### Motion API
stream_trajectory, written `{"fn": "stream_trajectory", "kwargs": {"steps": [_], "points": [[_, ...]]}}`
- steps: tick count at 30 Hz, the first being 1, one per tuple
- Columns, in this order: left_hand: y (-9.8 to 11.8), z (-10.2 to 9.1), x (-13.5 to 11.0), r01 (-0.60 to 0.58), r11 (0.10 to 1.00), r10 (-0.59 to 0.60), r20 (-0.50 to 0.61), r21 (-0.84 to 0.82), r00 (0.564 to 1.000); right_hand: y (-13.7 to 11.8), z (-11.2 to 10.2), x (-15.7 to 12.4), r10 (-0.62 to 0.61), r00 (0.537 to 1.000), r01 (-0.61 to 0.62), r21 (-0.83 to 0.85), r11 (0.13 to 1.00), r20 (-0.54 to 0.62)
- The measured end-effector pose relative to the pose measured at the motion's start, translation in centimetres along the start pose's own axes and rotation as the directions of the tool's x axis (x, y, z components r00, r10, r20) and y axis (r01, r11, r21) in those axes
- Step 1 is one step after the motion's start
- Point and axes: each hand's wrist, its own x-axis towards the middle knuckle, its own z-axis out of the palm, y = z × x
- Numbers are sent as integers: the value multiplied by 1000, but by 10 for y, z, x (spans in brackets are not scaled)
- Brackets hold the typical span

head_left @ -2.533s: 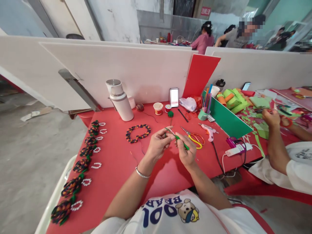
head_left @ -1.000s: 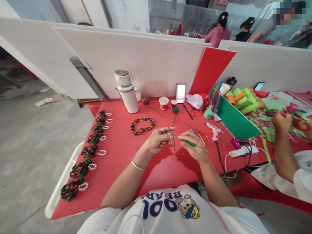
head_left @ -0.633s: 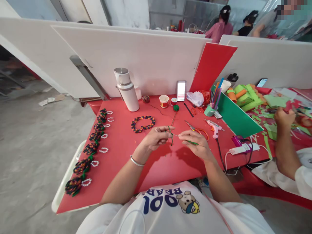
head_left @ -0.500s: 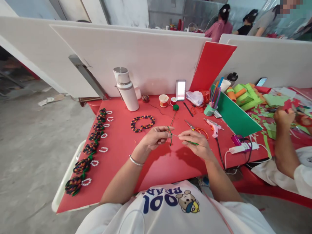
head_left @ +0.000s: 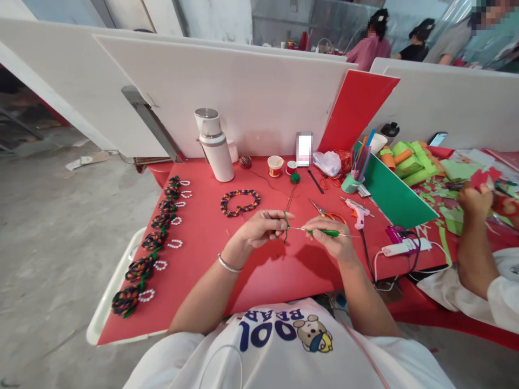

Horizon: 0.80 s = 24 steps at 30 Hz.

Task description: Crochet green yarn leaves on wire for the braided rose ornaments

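Note:
Over the middle of the red table, my left hand (head_left: 263,227) pinches a short piece of green yarn (head_left: 286,233), its strand running back to a small green yarn ball (head_left: 295,178). My right hand (head_left: 330,237) is closed around a crochet hook (head_left: 330,233) with a green handle. The hook's thin metal tip points left and meets the yarn at my left fingertips. Beyond my left hand lies a ring of dark multicoloured braided cord (head_left: 240,203). Whether the tip sits inside a loop is too small to tell.
Multicoloured yarn rosettes (head_left: 140,269) and white bead loops (head_left: 160,265) line the left edge. A white flask (head_left: 217,151), paper cup (head_left: 275,166), scissors (head_left: 326,212), pink glue gun (head_left: 357,212) and power strip (head_left: 405,246) stand around. A co-worker's hand (head_left: 476,200) works at right.
My right hand has turned, so the hook's green handle and rear shaft now show. My left hand keeps its pinch on the yarn. The whole view has shifted slightly.

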Motion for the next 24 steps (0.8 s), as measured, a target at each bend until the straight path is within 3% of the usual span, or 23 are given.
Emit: {"fn": "stream_trajectory", "kwargs": {"steps": [2,4,7,10,12,15,17,21,24], "points": [[-4,6,1,-76,997,76,-29,17,997,8,13,-1,36,995,-26,111,993,-95],[-10,12,3,-185,980,192,-88,74,978,12,26,-1,38,973,-15,102,995,-229],[-18,21,7,-355,915,392,-216,191,894,9,41,-1,-72,949,20,-168,986,-308],[-22,26,10,-443,870,491,-300,216,818,5,48,-2,-256,921,114,-427,897,-293],[-23,28,10,-437,892,450,-315,117,836,6,52,-2,-360,889,178,-511,841,-283],[-20,30,10,-319,942,286,-254,-102,924,13,58,-5,-452,832,238,-531,813,-320],[-17,29,8,-232,954,196,-190,-189,962,17,60,-6,-453,822,241,-511,825,-344],[-12,21,5,-122,969,102,-102,-216,990,18,52,-4,-365,876,222,-407,886,-316],[-9,9,5,-56,985,47,-57,-165,997,15,35,1,-326,924,251,-328,911,-199]]}}
